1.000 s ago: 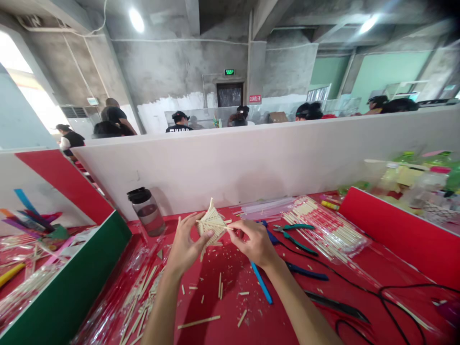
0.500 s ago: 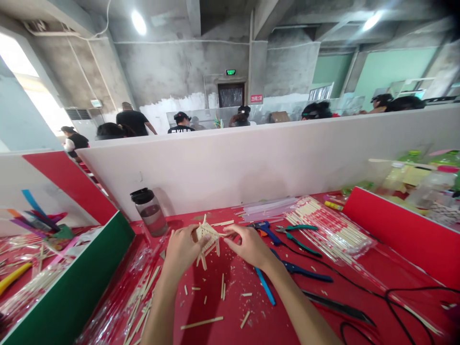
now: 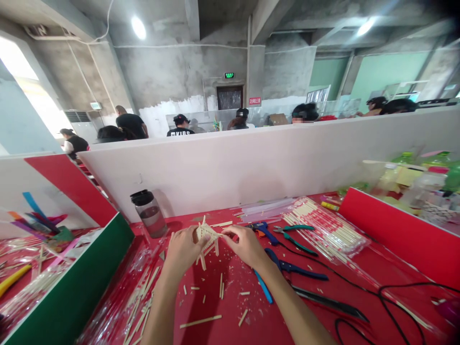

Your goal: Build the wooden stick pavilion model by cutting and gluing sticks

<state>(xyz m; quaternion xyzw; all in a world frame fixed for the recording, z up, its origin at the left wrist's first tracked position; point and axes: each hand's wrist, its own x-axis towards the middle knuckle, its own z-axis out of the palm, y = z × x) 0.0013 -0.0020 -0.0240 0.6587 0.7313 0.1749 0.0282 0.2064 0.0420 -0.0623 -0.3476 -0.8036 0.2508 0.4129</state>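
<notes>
While offcuts and short sticks (image 3: pixel 200 321) lie scattered on the red table (image 3: pixel 280 326) nearest the camera, the little stick frame (image 3: pixel 206 238) looks partly built, with several slats joined and legs poking down. Both forearms reach forward; the left hand (image 3: pixel 184 249) grips the frame's left side, the right hand (image 3: pixel 246 245) pinches its right edge. Beyond lie pliers (image 3: pixel 293 238) and bundled sticks (image 3: pixel 325 227)

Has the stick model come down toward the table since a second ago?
Yes. The stick model, in both hands, dropped from level with the bottle top to its base.
</notes>
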